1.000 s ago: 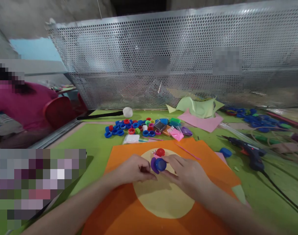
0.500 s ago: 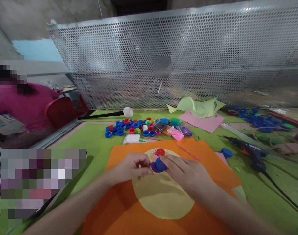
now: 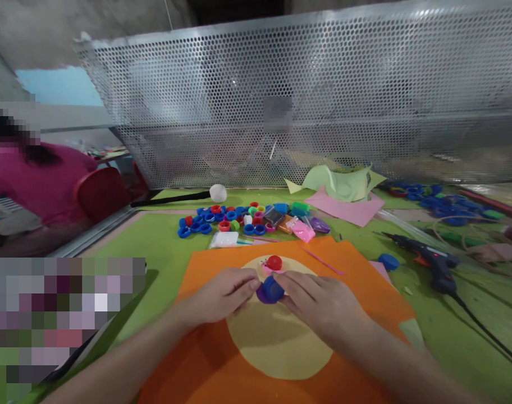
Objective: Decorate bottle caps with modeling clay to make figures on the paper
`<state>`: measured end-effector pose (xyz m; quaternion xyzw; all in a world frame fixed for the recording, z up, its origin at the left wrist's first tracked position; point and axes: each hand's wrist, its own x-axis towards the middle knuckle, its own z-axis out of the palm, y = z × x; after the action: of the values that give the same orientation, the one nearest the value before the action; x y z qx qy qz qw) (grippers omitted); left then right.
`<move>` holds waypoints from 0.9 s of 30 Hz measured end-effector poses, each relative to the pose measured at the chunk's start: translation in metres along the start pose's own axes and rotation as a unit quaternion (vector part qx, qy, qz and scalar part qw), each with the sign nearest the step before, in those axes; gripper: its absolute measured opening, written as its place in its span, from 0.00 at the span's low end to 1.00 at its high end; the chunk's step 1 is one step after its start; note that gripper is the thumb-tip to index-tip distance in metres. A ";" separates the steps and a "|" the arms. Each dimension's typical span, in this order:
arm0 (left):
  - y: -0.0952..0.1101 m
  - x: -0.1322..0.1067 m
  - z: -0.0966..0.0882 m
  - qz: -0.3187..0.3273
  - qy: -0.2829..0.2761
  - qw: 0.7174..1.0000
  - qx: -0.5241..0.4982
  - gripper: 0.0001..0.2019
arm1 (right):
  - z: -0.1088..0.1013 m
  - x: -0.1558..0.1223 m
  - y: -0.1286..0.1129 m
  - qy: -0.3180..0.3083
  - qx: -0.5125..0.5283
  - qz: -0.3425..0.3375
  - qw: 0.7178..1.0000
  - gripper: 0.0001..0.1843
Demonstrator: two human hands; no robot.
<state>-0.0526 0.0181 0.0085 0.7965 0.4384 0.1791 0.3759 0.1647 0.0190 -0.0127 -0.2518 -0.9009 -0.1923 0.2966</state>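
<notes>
A blue bottle cap [image 3: 274, 289] with a purple clay-like piece [image 3: 262, 293] along its left and lower edge is between my hands, over a pale yellow paper circle [image 3: 281, 350]. My right hand [image 3: 323, 297] closes on the cap from the right. From the left, my left hand [image 3: 228, 294] pinches the edge of the purple piece, its fingertips pressed together. Just beyond, a red bottle cap [image 3: 275, 262] with a pink piece [image 3: 265, 266] beside it sits at the circle's far end. The circle lies on an orange sheet [image 3: 201, 348].
Several loose bottle caps [image 3: 205, 228] and clay packets [image 3: 302, 230] lie beyond the sheet. A glue gun [image 3: 433, 261] with a cord rests at right, near a lone blue cap [image 3: 388, 261]. A perforated metal panel [image 3: 323, 112] stands behind. Someone in pink sits at far left.
My left fingers have closed onto the purple piece, where they were apart from each other before. The blue cap has tilted and come slightly nearer, leaving the red cap more exposed.
</notes>
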 end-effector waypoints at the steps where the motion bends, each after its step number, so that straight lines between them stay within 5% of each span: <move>1: 0.002 0.000 0.000 0.005 0.007 1.000 0.013 0.17 | 0.000 0.000 0.000 0.003 0.004 0.005 1.000 0.12; 15: 0.003 0.000 0.002 -0.027 0.042 0.998 0.033 0.21 | -0.006 0.002 -0.003 -0.029 0.062 0.037 0.997 0.13; 22: -0.014 0.007 -0.001 -0.112 0.089 0.990 -0.010 0.14 | -0.020 0.004 0.009 -0.232 0.214 0.224 0.922 0.10; 27: -0.015 0.007 -0.002 -0.110 0.079 0.991 0.014 0.20 | -0.017 0.002 0.012 -0.243 0.273 0.227 0.903 0.09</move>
<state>-0.0582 0.0294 -0.0020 0.7322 0.5540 0.1926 0.3461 0.1770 0.0205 0.0040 -0.3977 -0.8806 0.2010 0.1613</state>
